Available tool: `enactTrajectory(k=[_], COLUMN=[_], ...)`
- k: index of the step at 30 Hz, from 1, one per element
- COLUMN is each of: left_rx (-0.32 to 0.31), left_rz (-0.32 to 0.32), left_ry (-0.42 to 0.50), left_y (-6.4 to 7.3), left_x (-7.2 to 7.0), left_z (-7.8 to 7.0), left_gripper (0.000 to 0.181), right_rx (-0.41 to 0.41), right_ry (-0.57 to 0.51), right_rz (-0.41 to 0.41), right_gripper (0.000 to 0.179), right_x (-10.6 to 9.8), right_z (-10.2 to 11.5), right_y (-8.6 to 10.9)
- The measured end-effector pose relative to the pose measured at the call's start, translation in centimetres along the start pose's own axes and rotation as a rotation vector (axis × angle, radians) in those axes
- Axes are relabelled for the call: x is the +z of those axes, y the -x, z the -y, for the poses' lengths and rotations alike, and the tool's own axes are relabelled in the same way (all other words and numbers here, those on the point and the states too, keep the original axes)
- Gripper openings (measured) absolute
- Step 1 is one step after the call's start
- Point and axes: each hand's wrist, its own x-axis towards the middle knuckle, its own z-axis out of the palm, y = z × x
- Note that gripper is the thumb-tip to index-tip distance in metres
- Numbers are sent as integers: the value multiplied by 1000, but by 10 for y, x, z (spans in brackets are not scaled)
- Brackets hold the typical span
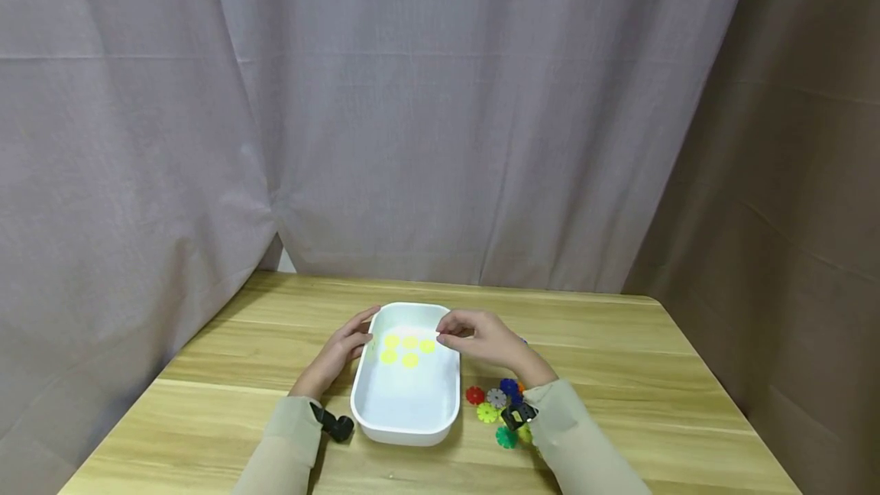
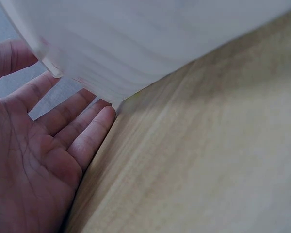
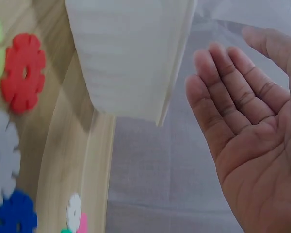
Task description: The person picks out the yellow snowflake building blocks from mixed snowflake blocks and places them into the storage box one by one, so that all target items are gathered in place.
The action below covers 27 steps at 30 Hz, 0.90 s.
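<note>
A white rectangular tray (image 1: pixel 406 407) stands on the wooden table, with several yellow snowflake discs (image 1: pixel 410 360) lying flat on its floor toward the far half. At the tray's left side is my left hand (image 1: pixel 337 354), its extended fingertips (image 2: pixel 104 114) against the outer wall and its thumb by the rim. My right hand (image 1: pixel 484 338) hovers over the right rim, fingers gently bent. In the right wrist view its palm (image 3: pixel 252 145) faces the tray's outer wall with nothing held.
Right of the tray lies a loose group of notched discs: red (image 1: pixel 475 396), grey (image 1: pixel 496 398), yellow-green (image 1: pixel 487 412), blue (image 1: pixel 509 386) and green (image 1: pixel 506 436), partly under my right wrist. A grey curtain (image 1: pixel 440 136) hangs behind the wooden table (image 1: pixel 619 373).
</note>
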Motion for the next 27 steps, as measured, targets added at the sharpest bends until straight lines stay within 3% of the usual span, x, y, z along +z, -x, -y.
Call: enactTrajectory(k=[20,27], left_rx=[-15,-17], left_rz=[-20,-30], left_ry=[17,12], left_y=[-2,-1], left_x=[1,2], left_z=[-1,-1], left_gripper=[56,56], right_rx=[137,192], right_ry=[34,52], right_rz=[-56,-46], right_gripper=[10,17], right_x=[-34,-46], right_z=[-28,-40], right_y=[57,79])
